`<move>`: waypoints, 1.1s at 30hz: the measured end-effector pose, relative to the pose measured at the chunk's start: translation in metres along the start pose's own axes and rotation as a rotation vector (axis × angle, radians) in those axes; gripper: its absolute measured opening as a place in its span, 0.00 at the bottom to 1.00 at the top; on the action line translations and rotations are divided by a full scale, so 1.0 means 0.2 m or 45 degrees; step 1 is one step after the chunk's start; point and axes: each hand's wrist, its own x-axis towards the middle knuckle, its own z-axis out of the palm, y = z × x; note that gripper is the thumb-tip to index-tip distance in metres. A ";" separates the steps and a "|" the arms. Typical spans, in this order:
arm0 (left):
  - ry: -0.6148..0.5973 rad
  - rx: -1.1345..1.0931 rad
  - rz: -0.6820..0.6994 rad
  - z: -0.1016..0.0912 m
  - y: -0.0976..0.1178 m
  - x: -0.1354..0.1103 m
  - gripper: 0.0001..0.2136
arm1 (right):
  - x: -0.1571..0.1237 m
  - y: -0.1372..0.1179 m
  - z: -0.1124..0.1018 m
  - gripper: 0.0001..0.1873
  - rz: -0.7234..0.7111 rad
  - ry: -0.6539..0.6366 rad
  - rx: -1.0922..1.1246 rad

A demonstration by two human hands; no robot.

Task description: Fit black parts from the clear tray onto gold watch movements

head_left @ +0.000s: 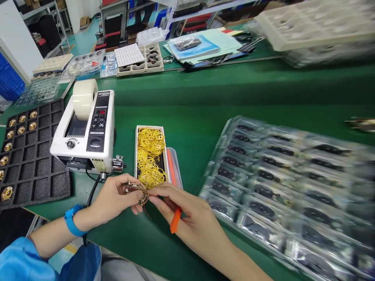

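Observation:
My left hand (pixel 117 197), with a blue wristband (pixel 73 220) on the wrist, pinches a small round metal part (pixel 143 194) shaped like a ring. A thin dark reddish wire hangs below that part. My right hand (pixel 184 212) is closed around a slim orange tool (pixel 175 220); its tip is hidden by the fingers, so its kind is unclear. The right thumb and forefinger meet the right edge of the ring-shaped part. Just beyond both hands lies an open white box (pixel 136 150) filled with thin yellow ring-shaped pieces (pixel 150 156).
A tape dispenser (pixel 101 144) stands left of the box. Beyond it lies a black foam tray (pixel 43 164) with several gold round parts. Clear plastic trays (pixel 263 187) of dark parts cover the right side. Papers (pixel 202 45) and a beige tray (pixel 316 23) sit along the back.

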 end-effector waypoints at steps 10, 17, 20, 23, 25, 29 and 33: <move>0.031 0.202 0.047 0.01 0.01 0.00 0.08 | -0.02 -0.02 0.01 0.13 0.179 -0.193 0.035; 0.023 0.135 0.004 0.01 0.02 0.00 0.16 | -0.01 -0.02 -0.01 0.12 0.280 -0.278 0.083; 0.003 0.153 0.014 0.01 0.04 -0.01 0.19 | 0.00 -0.02 0.00 0.17 0.367 -0.286 0.182; -0.021 0.155 0.015 0.01 0.04 -0.01 0.20 | 0.00 -0.02 0.01 0.22 0.487 -0.331 0.278; -0.010 0.121 0.005 0.00 0.03 0.00 0.20 | -0.01 -0.01 0.01 0.24 0.539 -0.324 0.309; 0.038 -0.019 -0.005 0.00 0.00 0.01 0.21 | -0.01 0.01 0.01 0.25 0.555 -0.243 0.293; 0.017 -0.027 -0.016 -0.01 -0.03 0.02 0.23 | -0.02 0.02 0.02 0.25 0.529 -0.201 0.273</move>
